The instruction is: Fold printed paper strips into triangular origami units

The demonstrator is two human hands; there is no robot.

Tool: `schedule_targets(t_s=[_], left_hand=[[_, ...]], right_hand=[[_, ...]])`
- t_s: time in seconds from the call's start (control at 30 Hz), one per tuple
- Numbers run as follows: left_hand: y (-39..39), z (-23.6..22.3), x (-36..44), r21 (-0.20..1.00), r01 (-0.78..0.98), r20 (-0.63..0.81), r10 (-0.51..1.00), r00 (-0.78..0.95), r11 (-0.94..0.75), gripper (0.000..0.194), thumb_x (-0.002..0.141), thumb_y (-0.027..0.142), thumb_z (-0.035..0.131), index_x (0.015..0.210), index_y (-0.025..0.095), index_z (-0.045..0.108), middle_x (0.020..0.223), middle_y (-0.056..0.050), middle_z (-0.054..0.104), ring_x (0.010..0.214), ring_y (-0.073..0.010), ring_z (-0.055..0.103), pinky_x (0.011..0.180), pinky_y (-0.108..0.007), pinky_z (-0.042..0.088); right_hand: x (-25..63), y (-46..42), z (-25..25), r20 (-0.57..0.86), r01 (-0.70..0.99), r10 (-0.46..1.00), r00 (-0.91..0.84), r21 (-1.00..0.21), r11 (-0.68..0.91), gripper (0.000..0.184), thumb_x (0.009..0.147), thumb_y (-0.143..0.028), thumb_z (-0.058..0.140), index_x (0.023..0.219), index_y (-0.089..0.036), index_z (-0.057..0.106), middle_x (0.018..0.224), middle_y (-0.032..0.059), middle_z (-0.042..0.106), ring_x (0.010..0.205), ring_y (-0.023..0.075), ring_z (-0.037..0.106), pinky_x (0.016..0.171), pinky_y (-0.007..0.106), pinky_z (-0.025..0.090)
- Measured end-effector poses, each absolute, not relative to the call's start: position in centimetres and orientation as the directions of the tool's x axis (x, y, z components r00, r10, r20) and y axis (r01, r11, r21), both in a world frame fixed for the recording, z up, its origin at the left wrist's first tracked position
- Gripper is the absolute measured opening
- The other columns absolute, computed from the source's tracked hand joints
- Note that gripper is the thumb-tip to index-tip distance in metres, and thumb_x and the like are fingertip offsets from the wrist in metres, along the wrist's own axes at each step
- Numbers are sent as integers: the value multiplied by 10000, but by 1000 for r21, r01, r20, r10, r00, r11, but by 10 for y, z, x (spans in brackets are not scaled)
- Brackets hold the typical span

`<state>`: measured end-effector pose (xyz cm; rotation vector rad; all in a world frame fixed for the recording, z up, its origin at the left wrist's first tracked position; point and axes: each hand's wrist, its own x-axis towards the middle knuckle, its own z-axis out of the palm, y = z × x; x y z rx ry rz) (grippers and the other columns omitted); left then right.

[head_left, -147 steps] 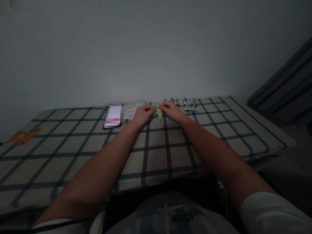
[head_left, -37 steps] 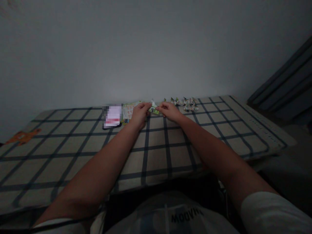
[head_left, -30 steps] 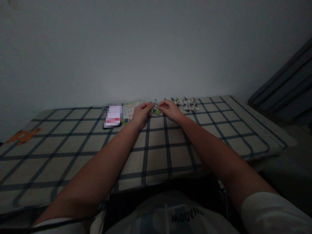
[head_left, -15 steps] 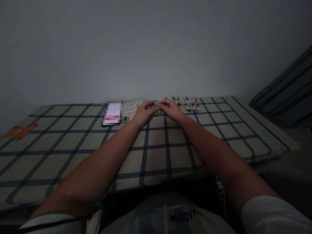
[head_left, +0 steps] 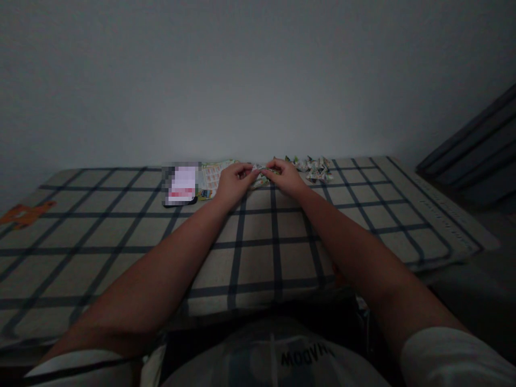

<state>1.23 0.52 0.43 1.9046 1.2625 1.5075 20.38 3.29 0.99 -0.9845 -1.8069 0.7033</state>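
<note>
Between my fingertips is a small piece of folded printed paper (head_left: pixel 261 171), whitish with green and coloured print. My left hand (head_left: pixel 237 181) pinches it from the left with thumb and fingers. From the right, my right hand (head_left: pixel 285 176) pinches its other side. Both hands are low over the far part of the table, close together. Just behind and right of my right hand lie several small folded paper shapes (head_left: pixel 318 169) with pointed tips. Flat printed sheets (head_left: pixel 213 174) lie left of my left hand and partly behind it.
A phone with a lit, blurred screen (head_left: pixel 181 184) lies left of the sheets. The table wears a checked cloth (head_left: pixel 258 242) with an orange figure (head_left: pixel 28 214) at the far left. A plain wall (head_left: pixel 258 80) rises behind; a dark curtain-like fabric (head_left: pixel 475 145) hangs at right.
My hands have drawn slightly apart, and more of the paper shows between them. My left hand has shifted a little left. The view has moved slightly.
</note>
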Motion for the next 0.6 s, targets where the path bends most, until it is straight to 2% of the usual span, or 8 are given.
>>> schedule_targets(t_s=[0.17, 0.3, 0.6], left_hand=[[5, 4, 11, 707, 432, 607, 794, 37, -560, 206, 850, 397, 750, 763, 213, 715, 778, -22, 637, 760, -184, 537, 755, -310, 401], [4, 3, 12, 719, 464, 572, 820, 27, -517, 184, 844, 383, 762, 785, 212, 727, 745, -21, 634, 736, -191, 521, 736, -310, 387], [6, 0, 11, 684, 490, 587, 806, 71, -541, 173, 858, 376, 727, 860, 207, 762, 769, -30, 661, 741, -191, 545, 726, -308, 396]], right_hand=[[205, 33, 12, 435, 336, 852, -291, -787, 517, 173, 845, -341, 720, 872, -171, 703, 902, 48, 717, 880, 192, 618, 852, 320, 459], [206, 32, 13, 409, 370, 842, -352, -765, 527, 189, 852, -339, 720, 905, -159, 745, 959, 74, 763, 944, 220, 652, 882, 334, 471], [204, 26, 13, 414, 450, 829, -377, -700, 554, 121, 842, -235, 688, 891, -150, 758, 940, 73, 770, 922, 223, 659, 874, 327, 462]])
